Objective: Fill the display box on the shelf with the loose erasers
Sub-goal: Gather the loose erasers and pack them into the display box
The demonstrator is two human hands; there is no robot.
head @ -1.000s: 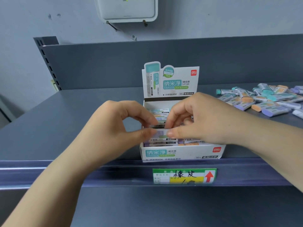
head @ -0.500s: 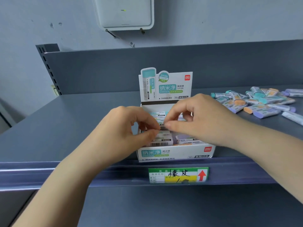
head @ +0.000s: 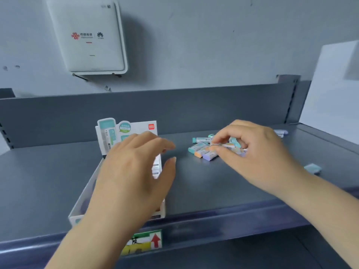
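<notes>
The right hand (head: 258, 152) pinches one eraser from the loose erasers (head: 206, 150) on the shelf (head: 213, 187); the left hand (head: 136, 171), fingers relaxed, hovers over the display box (head: 85, 197). Best lift cleanly, then lay it flat, aligned

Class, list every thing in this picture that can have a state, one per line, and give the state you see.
display box: open-topped, on the shelf, mostly hidden under the left hand
left hand: fingers relaxed, above the box, holding nothing
right hand: fingers curled on an eraser in the pile
loose erasers: heaped on the shelf, outside the box
single teal eraser: lying apart, near the right forearm
</notes>
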